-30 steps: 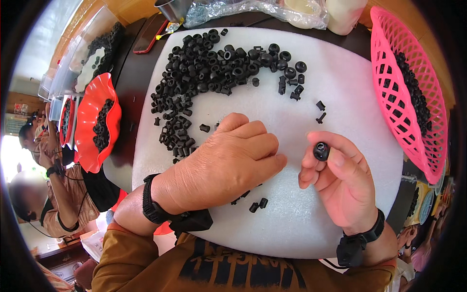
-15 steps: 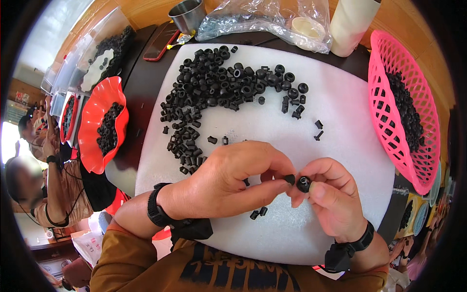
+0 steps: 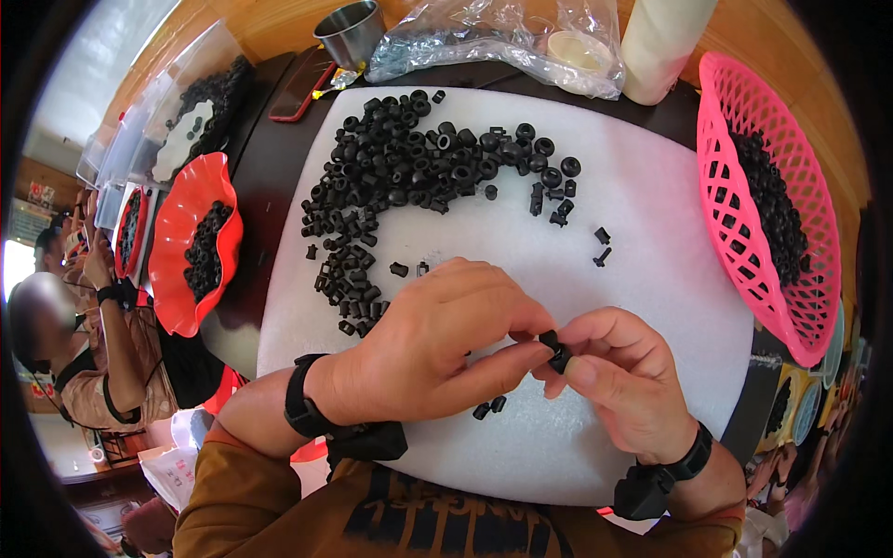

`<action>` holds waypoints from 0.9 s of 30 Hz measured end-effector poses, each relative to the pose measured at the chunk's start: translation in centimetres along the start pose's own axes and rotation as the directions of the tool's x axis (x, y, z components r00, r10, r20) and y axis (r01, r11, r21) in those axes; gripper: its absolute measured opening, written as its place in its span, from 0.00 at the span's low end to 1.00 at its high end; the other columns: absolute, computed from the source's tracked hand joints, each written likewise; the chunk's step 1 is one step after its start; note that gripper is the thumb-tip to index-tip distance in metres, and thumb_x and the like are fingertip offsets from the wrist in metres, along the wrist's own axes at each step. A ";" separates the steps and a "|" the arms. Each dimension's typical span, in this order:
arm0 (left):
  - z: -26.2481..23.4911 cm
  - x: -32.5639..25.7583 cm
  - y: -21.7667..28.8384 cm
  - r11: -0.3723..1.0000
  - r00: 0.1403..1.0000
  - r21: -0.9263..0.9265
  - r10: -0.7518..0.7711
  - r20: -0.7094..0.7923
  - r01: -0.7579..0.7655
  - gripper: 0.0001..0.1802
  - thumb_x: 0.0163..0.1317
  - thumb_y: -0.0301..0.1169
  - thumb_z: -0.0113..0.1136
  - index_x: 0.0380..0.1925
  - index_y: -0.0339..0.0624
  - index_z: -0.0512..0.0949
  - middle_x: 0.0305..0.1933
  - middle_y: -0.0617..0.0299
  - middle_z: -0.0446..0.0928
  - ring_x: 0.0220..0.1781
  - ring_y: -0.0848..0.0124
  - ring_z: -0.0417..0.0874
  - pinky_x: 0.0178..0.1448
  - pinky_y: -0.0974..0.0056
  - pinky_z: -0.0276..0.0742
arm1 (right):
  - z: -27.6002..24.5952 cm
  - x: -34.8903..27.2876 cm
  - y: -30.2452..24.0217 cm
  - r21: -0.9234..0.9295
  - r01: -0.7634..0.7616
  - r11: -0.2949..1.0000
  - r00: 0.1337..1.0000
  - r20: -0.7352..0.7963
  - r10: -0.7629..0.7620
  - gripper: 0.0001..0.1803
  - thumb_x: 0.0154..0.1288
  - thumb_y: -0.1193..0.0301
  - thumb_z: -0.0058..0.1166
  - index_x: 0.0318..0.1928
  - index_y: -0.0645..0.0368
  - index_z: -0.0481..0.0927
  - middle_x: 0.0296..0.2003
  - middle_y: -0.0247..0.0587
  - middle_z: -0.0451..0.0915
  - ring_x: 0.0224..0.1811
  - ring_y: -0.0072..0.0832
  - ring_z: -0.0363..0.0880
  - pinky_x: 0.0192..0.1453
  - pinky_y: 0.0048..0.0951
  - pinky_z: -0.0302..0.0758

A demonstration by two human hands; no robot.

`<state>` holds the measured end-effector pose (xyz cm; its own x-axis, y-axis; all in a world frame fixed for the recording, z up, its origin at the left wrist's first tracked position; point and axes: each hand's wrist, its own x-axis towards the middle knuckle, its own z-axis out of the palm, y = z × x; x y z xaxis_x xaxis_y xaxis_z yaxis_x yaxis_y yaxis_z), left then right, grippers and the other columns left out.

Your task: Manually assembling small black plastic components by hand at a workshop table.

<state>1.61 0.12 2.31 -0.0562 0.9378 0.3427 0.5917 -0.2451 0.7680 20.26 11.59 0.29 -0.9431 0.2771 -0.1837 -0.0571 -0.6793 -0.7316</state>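
Observation:
Over the white foam sheet [image 3: 642, 195], my two hands meet, each pinching a small black part. My left hand [image 3: 456, 339] is closed on a small black piece [image 3: 548, 338] between thumb and fingertips. My right hand [image 3: 633, 381] grips a round black cap-like part [image 3: 560, 359] between thumb and forefinger. The two parts touch each other; whether one sits inside the other I cannot tell. Beyond my hands spreads a heap of black parts [image 3: 400, 158], some round rings, some small cylinders. A few loose black pieces [image 3: 490, 406] lie on the foam close below my left hand.
Right stands a pink lattice basket [image 3: 721, 214] holding black parts; left, a red wavy bowl [image 3: 172, 251] with more. A phone [image 3: 302, 88], a metal cup [image 3: 352, 33], a clear plastic bag [image 3: 446, 51] and a white roll [image 3: 665, 46] line the back. A person [image 3: 102, 353] sits at left.
My hands have come together, bringing the two black parts into contact where a small gap was before. The round part in my right hand has turned toward the left hand's piece.

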 end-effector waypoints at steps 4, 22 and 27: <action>0.2 0.1 0.0 0.993 0.995 0.088 0.080 -0.059 -0.075 0.14 0.46 0.22 0.67 0.36 0.39 0.81 0.28 0.59 0.78 0.27 0.66 0.76 0.30 0.65 0.68 | -0.1 0.0 0.0 -0.013 0.005 1.000 1.000 0.004 -0.005 0.14 0.67 0.77 0.53 0.52 0.66 0.73 0.45 0.42 0.79 0.47 0.23 0.78 0.51 0.24 0.76; 1.0 -0.5 -0.1 0.838 0.939 0.460 0.343 -0.028 -0.292 0.17 0.42 0.22 0.70 0.35 0.34 0.79 0.25 0.63 0.73 0.22 0.68 0.72 0.27 0.64 0.67 | 0.1 0.0 0.5 -0.234 0.087 0.968 0.993 -0.061 -0.104 0.13 0.69 0.77 0.50 0.52 0.68 0.75 0.44 0.44 0.81 0.44 0.23 0.79 0.49 0.24 0.77; 1.0 -0.7 -0.3 0.848 0.944 0.437 0.329 0.012 -0.301 0.17 0.43 0.22 0.69 0.36 0.32 0.78 0.27 0.61 0.72 0.23 0.67 0.72 0.27 0.64 0.67 | 0.5 -0.1 0.8 -0.447 0.156 0.881 0.979 -0.046 -0.197 0.13 0.68 0.78 0.51 0.51 0.68 0.76 0.43 0.42 0.81 0.45 0.21 0.78 0.50 0.22 0.76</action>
<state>2.26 -0.19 1.28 0.1512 0.8079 0.5696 0.8700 -0.3823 0.3113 20.14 10.73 0.05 -0.8973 0.4364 -0.0665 -0.0505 -0.2511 -0.9667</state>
